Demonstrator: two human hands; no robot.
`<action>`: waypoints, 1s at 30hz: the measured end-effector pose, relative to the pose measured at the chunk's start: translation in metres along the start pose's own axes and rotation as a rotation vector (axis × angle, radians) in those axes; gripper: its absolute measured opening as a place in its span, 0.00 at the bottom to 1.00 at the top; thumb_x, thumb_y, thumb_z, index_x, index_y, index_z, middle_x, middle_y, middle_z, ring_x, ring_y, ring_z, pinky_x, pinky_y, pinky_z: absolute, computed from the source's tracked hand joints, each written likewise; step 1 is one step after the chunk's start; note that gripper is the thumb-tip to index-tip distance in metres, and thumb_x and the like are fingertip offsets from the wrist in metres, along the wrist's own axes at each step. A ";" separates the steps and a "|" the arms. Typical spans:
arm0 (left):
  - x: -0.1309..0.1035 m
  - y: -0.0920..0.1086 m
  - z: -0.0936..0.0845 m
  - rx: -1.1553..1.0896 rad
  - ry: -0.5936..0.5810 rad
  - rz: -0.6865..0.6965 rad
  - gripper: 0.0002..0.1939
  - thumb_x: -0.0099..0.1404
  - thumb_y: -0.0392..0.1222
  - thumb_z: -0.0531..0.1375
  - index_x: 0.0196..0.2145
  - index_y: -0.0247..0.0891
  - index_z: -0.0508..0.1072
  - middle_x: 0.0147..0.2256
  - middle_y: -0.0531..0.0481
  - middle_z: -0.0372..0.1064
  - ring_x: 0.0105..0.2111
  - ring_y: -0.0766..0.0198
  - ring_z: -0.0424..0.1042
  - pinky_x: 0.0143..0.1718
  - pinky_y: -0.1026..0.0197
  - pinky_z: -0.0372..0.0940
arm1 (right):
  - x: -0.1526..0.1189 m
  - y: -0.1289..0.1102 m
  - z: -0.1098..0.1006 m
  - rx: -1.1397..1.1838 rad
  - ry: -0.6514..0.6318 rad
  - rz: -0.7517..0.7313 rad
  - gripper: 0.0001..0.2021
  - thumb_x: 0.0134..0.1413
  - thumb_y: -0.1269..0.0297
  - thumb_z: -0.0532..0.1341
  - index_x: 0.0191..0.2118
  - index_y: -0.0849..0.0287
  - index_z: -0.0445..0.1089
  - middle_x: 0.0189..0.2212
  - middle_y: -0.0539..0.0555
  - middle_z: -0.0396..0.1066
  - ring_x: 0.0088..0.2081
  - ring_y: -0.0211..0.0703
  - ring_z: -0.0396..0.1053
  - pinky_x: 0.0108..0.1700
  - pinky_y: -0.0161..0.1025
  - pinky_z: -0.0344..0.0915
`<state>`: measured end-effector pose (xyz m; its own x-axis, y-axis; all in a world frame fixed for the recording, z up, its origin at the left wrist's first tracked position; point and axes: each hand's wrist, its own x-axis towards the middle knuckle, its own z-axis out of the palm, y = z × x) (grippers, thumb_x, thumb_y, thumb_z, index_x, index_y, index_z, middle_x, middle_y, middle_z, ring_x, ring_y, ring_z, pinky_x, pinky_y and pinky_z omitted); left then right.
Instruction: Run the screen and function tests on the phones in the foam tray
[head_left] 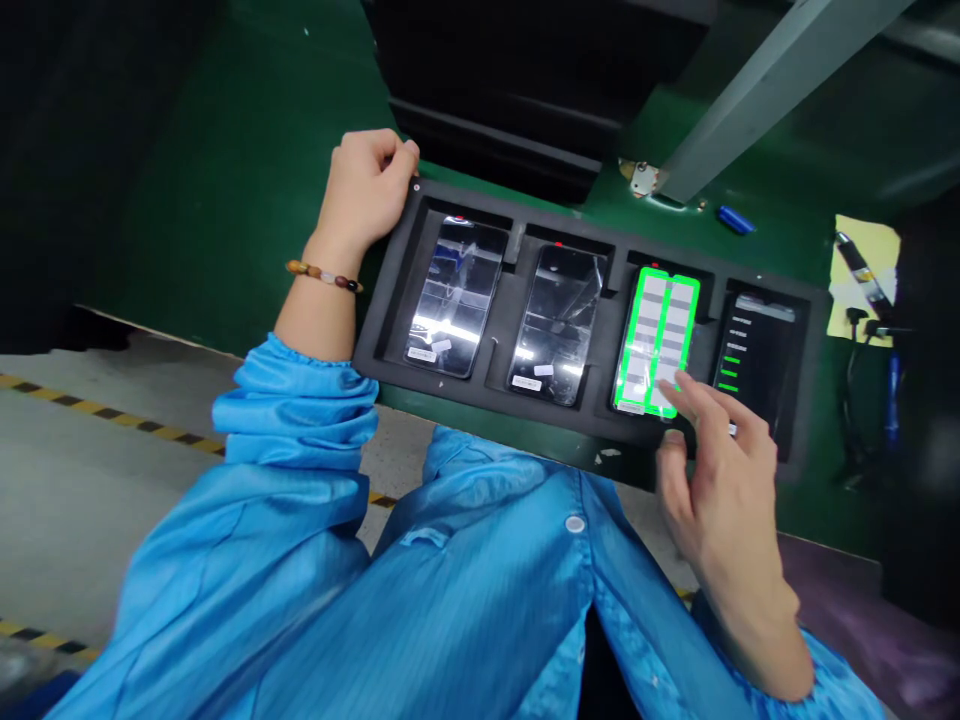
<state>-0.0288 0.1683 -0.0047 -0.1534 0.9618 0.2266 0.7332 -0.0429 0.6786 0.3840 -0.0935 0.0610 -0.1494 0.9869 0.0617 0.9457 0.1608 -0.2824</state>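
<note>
Left hand (373,180): curled into a loose fist at the far-left corner of the black tray (480,393), nothing seen in it; a light, steady rest there would help stop the tray sliding (the beaded bracelet (322,275) sits clear of the glass).
First phone (457,300): dark-screened, flat in the leftmost recess; best left square.
Second phone (559,325): also dark, in the next recess.
Lit phone (666,340): third recess, screen showing green bands around grey and white blocks; a touch here calls for a flat fingertip and light pressure.
Right hand (724,480): fingers spread, thumb apart, pinching nothing; the index finger reaches the lower-right of the lit screen, though I cannot tell whether it touches. The thumb should stay off the glass.
Fourth phone (761,350): rightmost recess, partly behind the fingers; the knuckles should ride high over it.
</note>
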 end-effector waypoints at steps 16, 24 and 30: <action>-0.001 0.001 0.000 0.005 0.001 0.002 0.22 0.76 0.49 0.62 0.24 0.42 0.66 0.24 0.52 0.60 0.28 0.62 0.57 0.34 0.52 0.50 | 0.020 0.004 0.003 0.040 0.049 0.051 0.27 0.74 0.64 0.53 0.75 0.52 0.65 0.62 0.60 0.79 0.69 0.66 0.68 0.69 0.72 0.64; 0.001 -0.004 0.001 0.018 0.006 0.014 0.22 0.78 0.48 0.65 0.25 0.40 0.69 0.23 0.54 0.60 0.27 0.64 0.57 0.34 0.55 0.51 | 0.032 -0.007 0.009 0.098 -0.011 -0.022 0.28 0.75 0.65 0.52 0.75 0.50 0.63 0.63 0.59 0.78 0.70 0.62 0.66 0.68 0.66 0.63; 0.000 -0.006 0.003 -0.002 0.020 0.030 0.23 0.79 0.47 0.65 0.25 0.39 0.68 0.24 0.55 0.59 0.26 0.66 0.57 0.35 0.57 0.54 | 0.037 0.006 0.001 0.007 0.072 0.139 0.30 0.76 0.60 0.52 0.78 0.52 0.60 0.61 0.61 0.80 0.68 0.67 0.66 0.67 0.72 0.63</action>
<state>-0.0311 0.1697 -0.0107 -0.1446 0.9544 0.2610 0.7367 -0.0722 0.6723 0.3837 -0.0565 0.0604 0.0047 0.9959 0.0903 0.9537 0.0227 -0.2999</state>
